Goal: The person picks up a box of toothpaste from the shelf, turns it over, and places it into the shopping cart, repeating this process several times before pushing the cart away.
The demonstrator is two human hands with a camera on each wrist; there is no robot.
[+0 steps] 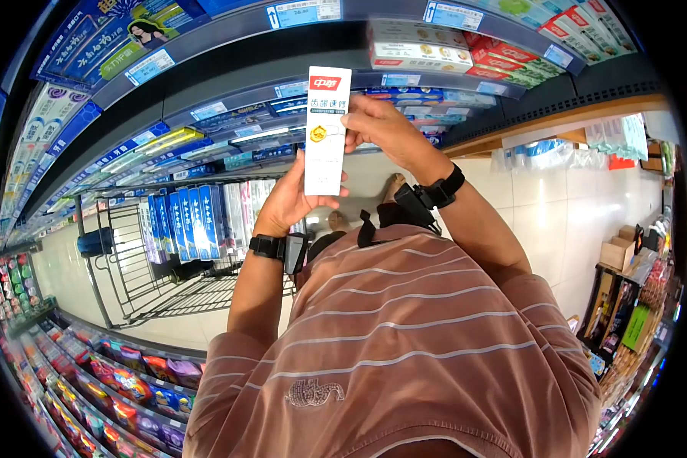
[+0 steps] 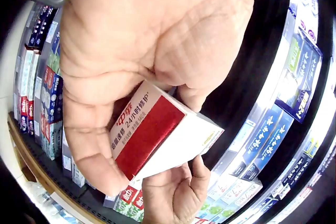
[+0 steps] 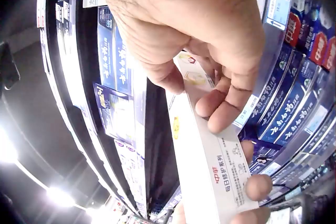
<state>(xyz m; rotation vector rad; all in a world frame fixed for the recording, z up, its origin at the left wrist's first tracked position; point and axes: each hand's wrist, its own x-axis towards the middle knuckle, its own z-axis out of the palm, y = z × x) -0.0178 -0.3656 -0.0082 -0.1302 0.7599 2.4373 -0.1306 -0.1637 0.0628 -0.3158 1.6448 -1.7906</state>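
Note:
Both hands hold a long white toothpaste box upright in front of the shelves, its red logo at the top end. My left hand grips the lower end, thumb along one edge and fingertips showing past the other. Higher up, my right hand pinches the right edge between thumb and fingers. In the left wrist view the box's end, with a red band, lies between left thumb and fingers. The right wrist view shows printed text on a side face of the box, with right fingers bent over it.
Shelves of boxed toothpaste with price labels curve round the front. A black wire cart stands at the left, with blue boxes beyond it. Colourful packs line a lower-left shelf; cardboard boxes sit at the right.

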